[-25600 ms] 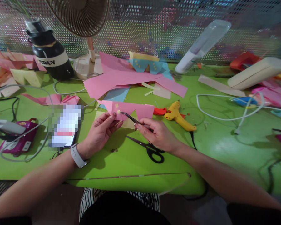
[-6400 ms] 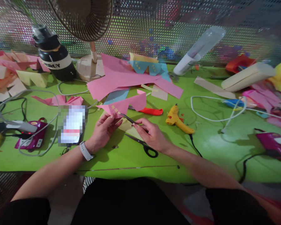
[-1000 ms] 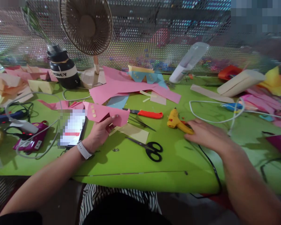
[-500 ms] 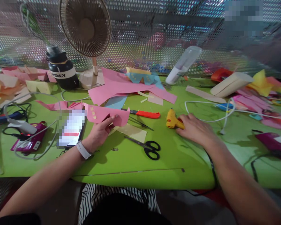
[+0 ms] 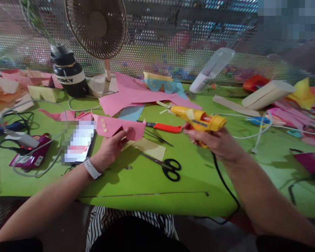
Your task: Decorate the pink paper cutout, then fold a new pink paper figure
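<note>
"Pink paper cutout point(image 5: 111, 126), where have you got it?"

"In my left hand point(image 5: 109, 150), pinched near its right-hand end, thumb in front and fingers behind. Its other end is close to the phone point(image 5: 80, 141). Small pale yellow squares point(image 5: 104, 125) sit on that far end."

"And what's just changed?"

"My right hand point(image 5: 216, 141). A moment ago it was reaching onto the hot glue gun point(image 5: 183, 112) lying on the bench point(image 5: 194, 182); now the gun is up off the surface, with my fingers wrapped round its grip. I'd say that puts glue within reach of the paper, though the nozzle is well apart from it and points toward my left."

"Anything coming out?"

"Can't tell; the tip is too small to see. Both hands are occupied, neither one free."

"So the tweezers point(image 5: 160, 137) are down?"

"Yes, they're lying just beside the cutout, between the red-handled knife point(image 5: 168, 128) and the pale yellow paper point(image 5: 153, 148). Scissors point(image 5: 160, 162) are nearer me. The cord point(image 5: 224, 183) hangs down past my side of the bench, and I'd judge it could snag."
</note>
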A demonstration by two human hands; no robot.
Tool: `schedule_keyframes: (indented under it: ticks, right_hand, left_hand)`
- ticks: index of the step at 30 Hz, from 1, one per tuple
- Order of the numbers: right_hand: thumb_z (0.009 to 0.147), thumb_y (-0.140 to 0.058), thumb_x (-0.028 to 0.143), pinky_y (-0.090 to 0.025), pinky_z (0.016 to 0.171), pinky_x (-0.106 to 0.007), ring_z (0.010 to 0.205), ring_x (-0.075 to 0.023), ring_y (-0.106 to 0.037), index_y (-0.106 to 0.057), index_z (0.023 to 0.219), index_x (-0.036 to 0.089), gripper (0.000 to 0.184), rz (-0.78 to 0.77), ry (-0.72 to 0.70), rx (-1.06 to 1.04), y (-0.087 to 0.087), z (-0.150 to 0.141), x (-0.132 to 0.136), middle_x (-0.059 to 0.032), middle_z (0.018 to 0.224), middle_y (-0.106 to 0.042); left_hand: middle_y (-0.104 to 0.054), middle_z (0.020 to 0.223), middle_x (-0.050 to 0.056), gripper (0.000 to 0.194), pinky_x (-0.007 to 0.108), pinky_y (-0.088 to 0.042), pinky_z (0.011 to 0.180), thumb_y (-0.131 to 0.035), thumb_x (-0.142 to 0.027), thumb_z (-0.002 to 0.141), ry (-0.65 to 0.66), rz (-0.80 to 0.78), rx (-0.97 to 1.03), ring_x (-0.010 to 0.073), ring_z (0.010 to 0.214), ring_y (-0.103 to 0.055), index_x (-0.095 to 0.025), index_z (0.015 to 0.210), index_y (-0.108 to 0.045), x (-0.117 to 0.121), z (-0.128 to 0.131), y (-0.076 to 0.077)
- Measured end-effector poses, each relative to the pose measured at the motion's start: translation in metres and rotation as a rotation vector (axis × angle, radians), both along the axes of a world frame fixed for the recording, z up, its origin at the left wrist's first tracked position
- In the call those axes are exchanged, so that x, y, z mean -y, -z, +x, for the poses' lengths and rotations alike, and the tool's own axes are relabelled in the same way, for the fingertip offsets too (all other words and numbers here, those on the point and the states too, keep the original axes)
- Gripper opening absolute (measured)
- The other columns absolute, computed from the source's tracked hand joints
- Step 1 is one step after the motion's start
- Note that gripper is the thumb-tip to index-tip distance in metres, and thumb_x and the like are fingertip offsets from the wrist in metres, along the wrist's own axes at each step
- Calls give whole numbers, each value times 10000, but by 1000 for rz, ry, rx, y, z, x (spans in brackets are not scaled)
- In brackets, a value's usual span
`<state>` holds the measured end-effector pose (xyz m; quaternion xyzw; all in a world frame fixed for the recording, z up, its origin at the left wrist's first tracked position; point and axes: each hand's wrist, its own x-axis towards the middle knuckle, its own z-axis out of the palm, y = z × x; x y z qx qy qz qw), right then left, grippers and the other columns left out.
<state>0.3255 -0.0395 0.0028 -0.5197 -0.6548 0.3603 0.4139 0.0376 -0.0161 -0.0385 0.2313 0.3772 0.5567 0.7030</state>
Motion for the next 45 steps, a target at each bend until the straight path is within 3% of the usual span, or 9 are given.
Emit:
schedule_keyframes:
  ticks: [4, 8, 11, 23, 33, 45]
  right_hand:
    - [871, -643, 337, -452, 503, -273, 601, -128, -547, -612, 825, 213, 135, 53, -217, 38, -3, -48, 13, -11, 746, -614]
    - [880, -656, 291, -361, 481, -258, 524, -87, -429, -513, 750, 209, 210, 304, -261, 231, 2, -70, 19, 46, 639, -488]
    - [876, -665, 250, -326, 470, -246, 510, -72, -381, -469, 747, 208, 238, 364, -310, 263, 7, -76, 19, 62, 639, -449]
    - [902, -638, 321, -308, 452, -243, 476, -69, -358, -444, 709, 211, 295, 309, -248, 293, 9, -78, 20, 71, 589, -395]
    - [907, -624, 327, -306, 451, -240, 481, -70, -371, -447, 719, 209, 284, 315, -248, 303, 13, -78, 18, 67, 593, -411]
    - [901, -637, 354, -306, 450, -247, 468, -74, -370, -448, 718, 213, 299, 289, -235, 323, 13, -77, 20, 70, 576, -419]
  left_hand:
    - [-725, 866, -5, 266, 231, -547, 736, -882, -175, 637, -3, 24, 9, 126, 825, -674, -174, 828, -696, 0, 1, 2]
    - [-730, 913, 21, 268, 255, -543, 769, -847, -175, 688, 41, 49, -11, 145, 853, -678, -166, 912, -699, 2, 2, 2]
    - [-724, 884, 32, 252, 263, -533, 775, -829, -181, 711, 69, 57, -27, 147, 831, -672, -158, 923, -694, 3, 1, 1]
    - [-710, 915, 43, 206, 255, -521, 765, -815, -132, 702, 53, 47, -20, 152, 853, -654, -147, 871, -697, 6, 1, 2]
    - [-679, 824, 18, 174, 210, -453, 619, -823, -126, 686, 58, 60, -13, 103, 725, -596, -143, 804, -697, 6, 3, -1]
    - [-697, 876, 34, 149, 231, -486, 680, -800, -140, 723, 75, 83, -44, 131, 785, -625, -147, 847, -718, 8, 2, -1]
